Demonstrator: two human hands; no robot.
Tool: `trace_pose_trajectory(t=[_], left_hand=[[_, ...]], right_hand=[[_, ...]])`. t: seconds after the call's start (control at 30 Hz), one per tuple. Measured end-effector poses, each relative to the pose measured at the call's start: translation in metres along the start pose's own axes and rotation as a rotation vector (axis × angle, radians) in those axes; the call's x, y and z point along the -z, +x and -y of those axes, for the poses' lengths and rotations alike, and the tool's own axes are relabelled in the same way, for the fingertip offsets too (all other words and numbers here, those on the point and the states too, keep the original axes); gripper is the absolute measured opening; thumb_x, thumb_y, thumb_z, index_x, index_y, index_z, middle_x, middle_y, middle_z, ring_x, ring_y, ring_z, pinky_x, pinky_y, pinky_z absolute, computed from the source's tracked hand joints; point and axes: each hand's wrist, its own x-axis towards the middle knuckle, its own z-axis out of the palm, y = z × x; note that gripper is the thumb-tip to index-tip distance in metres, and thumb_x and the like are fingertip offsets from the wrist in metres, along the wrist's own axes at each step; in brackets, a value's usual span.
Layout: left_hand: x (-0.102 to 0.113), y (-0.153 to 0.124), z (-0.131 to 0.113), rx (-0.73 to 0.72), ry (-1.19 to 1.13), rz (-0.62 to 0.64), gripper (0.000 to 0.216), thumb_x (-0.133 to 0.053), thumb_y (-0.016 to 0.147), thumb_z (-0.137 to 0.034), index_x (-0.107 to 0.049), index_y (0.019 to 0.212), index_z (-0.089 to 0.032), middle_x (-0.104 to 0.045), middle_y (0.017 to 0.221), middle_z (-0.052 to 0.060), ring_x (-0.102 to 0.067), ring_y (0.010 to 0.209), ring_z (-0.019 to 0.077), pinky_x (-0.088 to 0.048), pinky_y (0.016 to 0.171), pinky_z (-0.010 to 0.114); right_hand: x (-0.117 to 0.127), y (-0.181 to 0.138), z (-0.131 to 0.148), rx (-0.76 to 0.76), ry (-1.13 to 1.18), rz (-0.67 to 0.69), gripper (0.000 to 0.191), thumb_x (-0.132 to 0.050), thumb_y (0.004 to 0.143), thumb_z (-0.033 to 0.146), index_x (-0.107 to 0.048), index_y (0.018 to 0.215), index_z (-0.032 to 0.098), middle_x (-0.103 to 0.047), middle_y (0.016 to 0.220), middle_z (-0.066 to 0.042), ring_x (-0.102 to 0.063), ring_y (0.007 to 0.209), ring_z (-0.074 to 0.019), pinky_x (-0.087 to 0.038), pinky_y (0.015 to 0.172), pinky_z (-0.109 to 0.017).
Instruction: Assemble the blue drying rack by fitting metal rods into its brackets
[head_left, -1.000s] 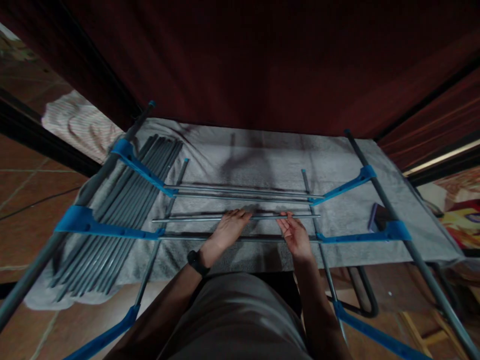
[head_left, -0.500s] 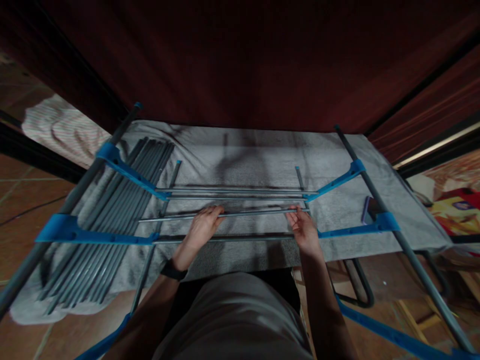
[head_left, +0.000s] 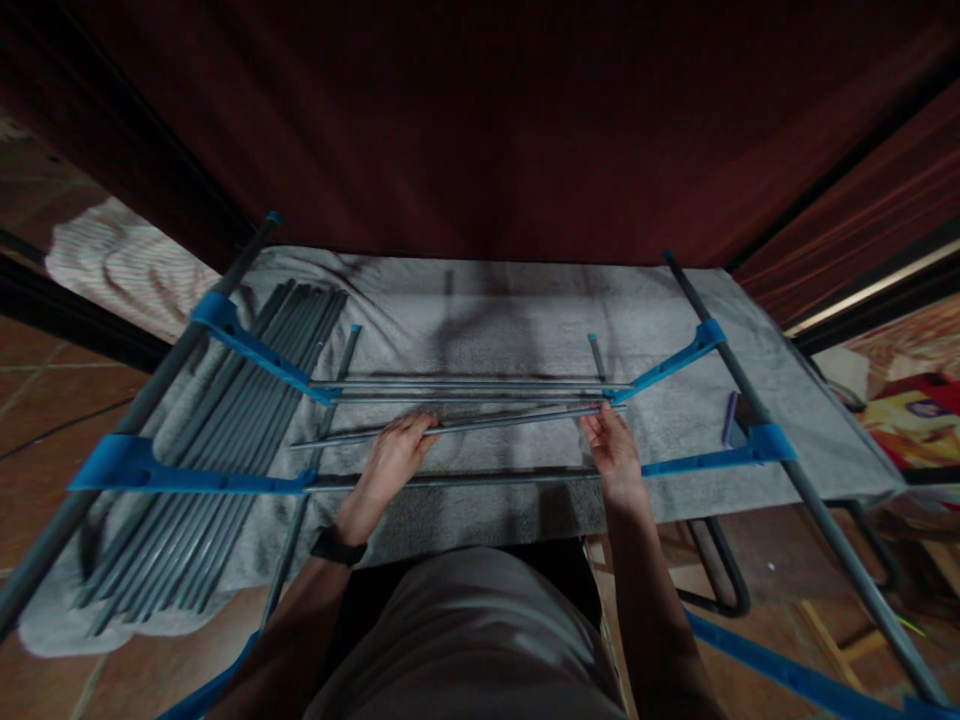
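Observation:
A thin grey metal tube [head_left: 495, 424] lies across my two hands, its right end higher in view than its left. My left hand [head_left: 400, 450] is closed around it left of the middle, a dark band on that wrist. Near the tube's right end, my right hand [head_left: 611, 445] grips it with the fingertips, close to a blue plastic bracket [head_left: 660, 376]. Beyond the tube, several crossbars [head_left: 472, 398] span the rack between that bracket and the left bracket [head_left: 266, 355]. On the near side, another crossbar [head_left: 480, 480] runs between the lower blue brackets.
A bundle of loose grey tubes [head_left: 217, 430] lies on the cloth at left. Thick uprights [head_left: 825, 530] of the rack stand on both sides. A phone [head_left: 731, 420] rests on the grey cloth [head_left: 517, 310] at right. Dark red fabric [head_left: 480, 130] hangs behind.
The held tube has shifted slightly right and tilted, its right end moving up toward the far right bracket. My right hand moved right with it; my left hand moved slightly left.

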Motion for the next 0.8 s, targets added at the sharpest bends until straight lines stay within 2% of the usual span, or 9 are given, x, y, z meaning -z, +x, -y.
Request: trace_pose_trajectory(t=[0.23, 0.47, 0.6, 0.8], left_hand=[[0.001, -0.002, 0.0, -0.067, 0.119, 0.027, 0.012, -0.059, 0.098, -0.024, -0.069, 0.104, -0.021, -0.075, 0.1, 0.007, -0.071, 0.095, 0.0235, -0.056, 0.088, 0.036], [-0.007, -0.003, -0.007, -0.085, 0.163, 0.079, 0.017, -0.062, 0.099, -0.03, -0.072, 0.108, -0.019, -0.074, 0.102, 0.009, -0.07, 0.099, 0.0248, -0.053, 0.093, 0.04], [-0.009, -0.002, -0.012, -0.091, 0.156, 0.097, 0.026, -0.06, 0.101, -0.037, -0.073, 0.113, -0.018, -0.075, 0.105, 0.01, -0.068, 0.101, 0.0251, -0.051, 0.096, 0.04], [-0.013, -0.001, -0.015, -0.087, 0.197, 0.137, 0.026, -0.055, 0.103, -0.036, -0.072, 0.115, -0.019, -0.075, 0.107, 0.009, -0.067, 0.103, 0.0236, -0.048, 0.097, 0.039]], right_hand=[[0.008, 0.0, -0.003, -0.001, 0.011, 0.073, 0.015, -0.078, 0.078, 0.018, -0.065, 0.08, 0.024, -0.074, 0.089, 0.001, -0.073, 0.088, -0.014, -0.063, 0.09, -0.03], [0.026, 0.007, -0.022, -0.092, -0.095, 0.05, 0.016, -0.075, 0.073, 0.016, -0.067, 0.084, 0.023, -0.074, 0.089, 0.001, -0.072, 0.094, -0.0159, -0.056, 0.106, -0.04], [0.03, 0.008, -0.027, -0.144, -0.119, 0.08, 0.013, -0.074, 0.073, 0.014, -0.067, 0.08, 0.023, -0.075, 0.09, -0.002, -0.072, 0.095, -0.0188, -0.057, 0.103, -0.043], [0.03, 0.01, -0.027, -0.14, -0.14, 0.034, 0.014, -0.07, 0.071, 0.012, -0.067, 0.08, 0.022, -0.073, 0.088, -0.002, -0.072, 0.092, -0.0185, -0.059, 0.098, -0.04]])
